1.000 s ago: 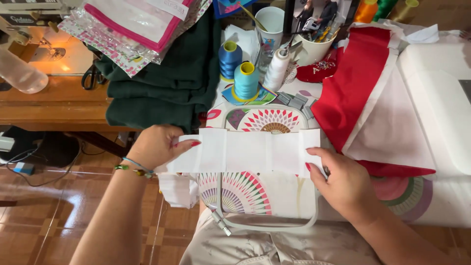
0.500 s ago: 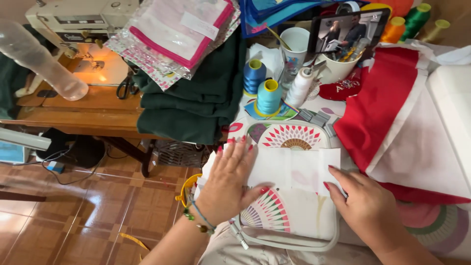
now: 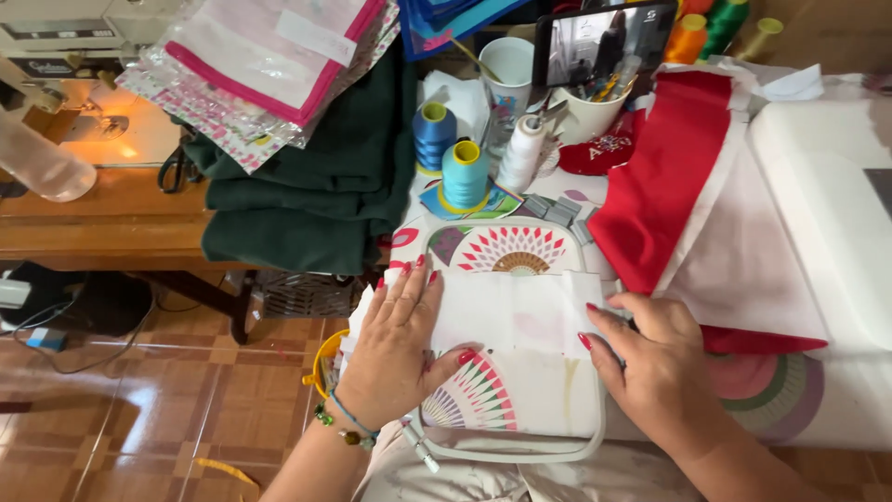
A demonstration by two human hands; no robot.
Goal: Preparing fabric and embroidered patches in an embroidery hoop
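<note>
A white rectangular piece of fabric (image 3: 520,311) lies across a white embroidery hoop frame (image 3: 520,451) over a cloth printed with fan patterns (image 3: 511,249). My left hand (image 3: 395,349) presses flat on the left end of the white piece, fingers spread. On the right end rests my right hand (image 3: 655,367), fingertips on the fabric's edge. Both hands have red nails, and the left wrist wears a beaded bracelet.
Blue thread spools (image 3: 463,177), a white spool (image 3: 522,153) and cups with tools (image 3: 585,107) stand behind. Red and white cloth (image 3: 669,186) lies to the right beside a white machine bed (image 3: 818,186). Folded green fabric (image 3: 307,195) and a sewing machine (image 3: 65,46) sit at the left.
The white piece was held stretched between both hands; now it lies on the hoop. My left hand has come down flat on it and my right rests at its edge.
</note>
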